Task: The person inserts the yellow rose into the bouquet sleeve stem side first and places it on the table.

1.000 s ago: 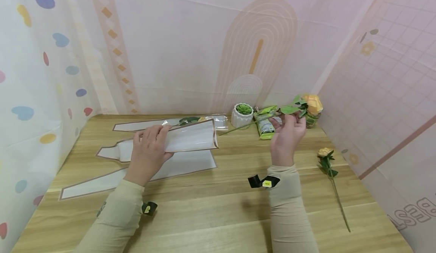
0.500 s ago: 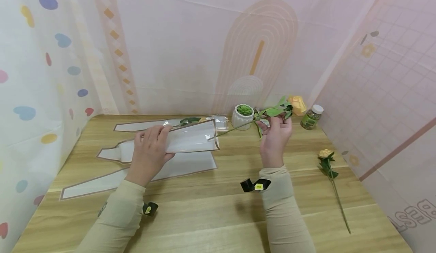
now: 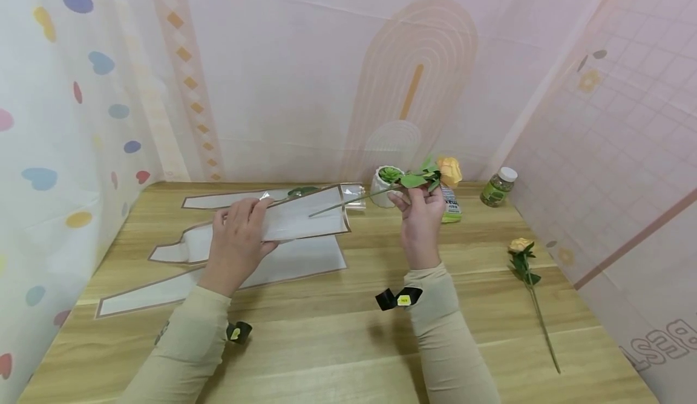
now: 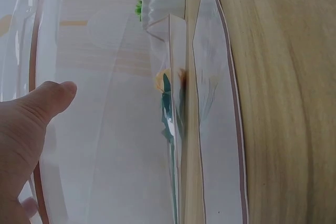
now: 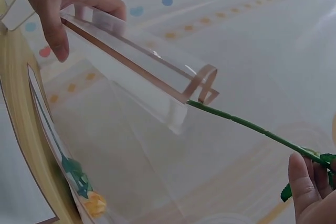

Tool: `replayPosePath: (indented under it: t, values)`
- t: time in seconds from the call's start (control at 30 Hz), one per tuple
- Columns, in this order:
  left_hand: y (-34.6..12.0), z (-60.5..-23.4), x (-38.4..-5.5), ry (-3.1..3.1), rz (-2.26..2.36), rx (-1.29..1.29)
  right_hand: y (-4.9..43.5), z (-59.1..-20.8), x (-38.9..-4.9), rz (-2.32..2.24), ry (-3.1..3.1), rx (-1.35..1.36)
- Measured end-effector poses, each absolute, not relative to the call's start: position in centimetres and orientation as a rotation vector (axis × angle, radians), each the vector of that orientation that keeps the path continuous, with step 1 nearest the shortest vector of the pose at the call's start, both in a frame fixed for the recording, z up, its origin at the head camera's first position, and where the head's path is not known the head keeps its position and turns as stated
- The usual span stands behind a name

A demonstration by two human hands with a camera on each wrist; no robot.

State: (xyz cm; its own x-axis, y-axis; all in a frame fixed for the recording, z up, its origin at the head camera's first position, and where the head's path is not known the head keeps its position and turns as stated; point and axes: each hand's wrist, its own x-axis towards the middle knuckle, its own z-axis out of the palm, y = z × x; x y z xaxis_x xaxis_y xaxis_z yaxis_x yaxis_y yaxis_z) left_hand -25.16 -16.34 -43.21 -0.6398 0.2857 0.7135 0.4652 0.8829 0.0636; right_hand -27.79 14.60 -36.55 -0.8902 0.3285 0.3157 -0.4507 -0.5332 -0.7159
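Note:
My left hand (image 3: 238, 241) grips a clear flower sleeve (image 3: 306, 211) with brown edging, its wide mouth facing right above the table. My right hand (image 3: 422, 225) pinches a yellow rose (image 3: 449, 171) by the stem, just under its leaves. The green stem (image 5: 231, 117) reaches left to the sleeve's mouth in the right wrist view; in the head view its lower end overlaps the inside of the sleeve. In the left wrist view, the thumb (image 4: 50, 100) lies against the sleeve's brown edge. The rose's bloom is out of frame in the right wrist view.
Another flat sleeve (image 3: 305, 259) lies below the held one. At the back lie a wrapped rose (image 3: 302, 192), a potted succulent (image 3: 381, 193), a green packet (image 3: 451, 204) and a lidded jar (image 3: 497, 187). A loose yellow rose (image 3: 533, 295) lies at right.
My right hand has moved left with the rose, bringing the stem's end from outside the sleeve to within its mouth. The left hand has stayed nearly still; the sleeve has tilted slightly.

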Motion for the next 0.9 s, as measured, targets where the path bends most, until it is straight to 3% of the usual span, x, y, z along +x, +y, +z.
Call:
replayPosePath:
  t: [0.9]
  values:
    - [-16.1, -42.8, -25.1, -2.276, -0.406, -0.566, 9.9, -38.6, -27.2, 2.481, -1.769, 0.137]
